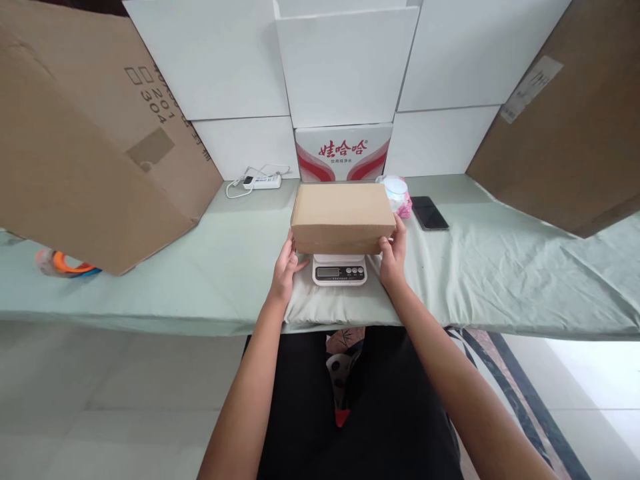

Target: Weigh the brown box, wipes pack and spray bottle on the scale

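Note:
A closed brown cardboard box sits level over a white kitchen scale, hiding most of its platform. Whether the box's weight rests on the scale, I cannot tell. The scale's dark display and round buttons face me. My left hand is at the box's left end, fingers against its side and thumb stretched toward the scale. At the right end, my right hand grips the box, its thumb on the front face and fingers around the side.
Behind the box stands a white carton with red lettering. A pink-and-white package and a phone lie to the right. A white power bank with a cable is at back left. Large cardboard panels flank the green cloth; tape rolls lie far left.

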### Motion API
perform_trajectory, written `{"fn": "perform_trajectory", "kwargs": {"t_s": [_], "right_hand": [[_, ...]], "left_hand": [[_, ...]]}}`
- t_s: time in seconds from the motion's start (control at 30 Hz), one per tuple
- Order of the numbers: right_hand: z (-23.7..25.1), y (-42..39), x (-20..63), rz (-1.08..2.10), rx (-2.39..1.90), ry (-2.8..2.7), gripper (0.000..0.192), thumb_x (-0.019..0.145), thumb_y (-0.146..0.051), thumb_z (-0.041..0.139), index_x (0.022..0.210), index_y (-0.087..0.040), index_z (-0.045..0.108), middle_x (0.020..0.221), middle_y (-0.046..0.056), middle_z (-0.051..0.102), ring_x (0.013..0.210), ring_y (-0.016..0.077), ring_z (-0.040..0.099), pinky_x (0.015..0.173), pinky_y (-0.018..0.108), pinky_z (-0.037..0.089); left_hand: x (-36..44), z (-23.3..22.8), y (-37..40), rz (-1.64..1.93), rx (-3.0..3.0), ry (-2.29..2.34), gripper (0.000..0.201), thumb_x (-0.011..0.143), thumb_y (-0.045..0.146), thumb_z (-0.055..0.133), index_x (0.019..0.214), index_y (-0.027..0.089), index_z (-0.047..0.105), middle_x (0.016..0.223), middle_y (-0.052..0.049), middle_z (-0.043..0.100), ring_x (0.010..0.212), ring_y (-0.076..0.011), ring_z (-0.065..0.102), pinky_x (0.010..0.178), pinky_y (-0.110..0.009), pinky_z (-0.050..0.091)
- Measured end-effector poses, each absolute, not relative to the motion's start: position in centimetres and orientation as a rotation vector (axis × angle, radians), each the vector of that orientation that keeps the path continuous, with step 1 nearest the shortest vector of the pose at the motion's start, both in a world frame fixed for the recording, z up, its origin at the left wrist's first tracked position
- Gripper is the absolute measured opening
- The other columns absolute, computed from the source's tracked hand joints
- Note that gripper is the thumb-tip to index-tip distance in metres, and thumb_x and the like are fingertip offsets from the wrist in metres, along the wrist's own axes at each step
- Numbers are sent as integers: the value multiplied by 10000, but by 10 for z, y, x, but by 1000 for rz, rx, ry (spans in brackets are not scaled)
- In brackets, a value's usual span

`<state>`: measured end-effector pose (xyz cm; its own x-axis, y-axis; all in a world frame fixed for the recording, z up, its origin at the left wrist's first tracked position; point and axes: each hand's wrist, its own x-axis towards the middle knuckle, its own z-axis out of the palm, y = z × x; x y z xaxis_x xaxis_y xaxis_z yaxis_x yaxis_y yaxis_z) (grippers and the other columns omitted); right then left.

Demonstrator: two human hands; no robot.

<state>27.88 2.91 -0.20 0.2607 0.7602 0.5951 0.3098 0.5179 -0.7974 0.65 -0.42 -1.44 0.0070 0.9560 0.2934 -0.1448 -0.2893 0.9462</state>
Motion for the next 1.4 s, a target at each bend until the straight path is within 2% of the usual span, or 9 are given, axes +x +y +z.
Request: {"fn": "perform_trajectory", "kwargs": {"t_s": [0.27,0.47,0.7,0.93,1.2,1.4], "right_hand": [[-5,32,279,403,-986,-1318,620,966,-558,531,1540,-327,490,1489,103,561,1291,315,572,1054,504,515],[-7,35,280,377,-980,-1339,624,972,-555,515,1557,-342,471,1400,102,588,1217,301,591,1043,508,521],[-8,37,279,364,-998,-1348,605,964,-525,524,1540,-343,490,1355,105,595,1175,298,577,1016,509,530],[-5,32,276,365,-999,-1346,697,936,-521,564,1601,-357,438,1402,94,542,1156,273,569,1002,461,535],[-7,33,276,383,-1023,-1341,753,946,-553,550,1650,-352,373,1368,94,540,1120,253,584,950,417,561],[-8,33,277,416,-1011,-1321,745,928,-524,565,1633,-347,405,1314,93,554,1085,249,580,934,418,555]], "left_hand": [[7,-10,-8,1439,1354,927,853,965,702,553,1675,285,333,1783,-130,300,1663,-401,223,1164,-524,529],[7,-7,-9,1417,1338,962,910,921,752,587,1663,286,341,1780,-135,304,1655,-418,240,1191,-558,492],[6,-8,-8,1423,1341,936,879,925,742,592,1654,303,368,1779,-111,318,1656,-411,243,1230,-563,451],[8,-6,-7,1468,1351,951,874,925,728,602,1638,261,411,1736,-139,403,1645,-400,282,1252,-552,421],[11,-3,-13,1469,1401,953,870,912,738,619,1621,267,437,1725,-140,422,1625,-394,332,1254,-544,412],[12,-4,-14,1475,1395,972,917,876,773,634,1615,263,447,1722,-151,425,1621,-406,335,1236,-559,427]]}}
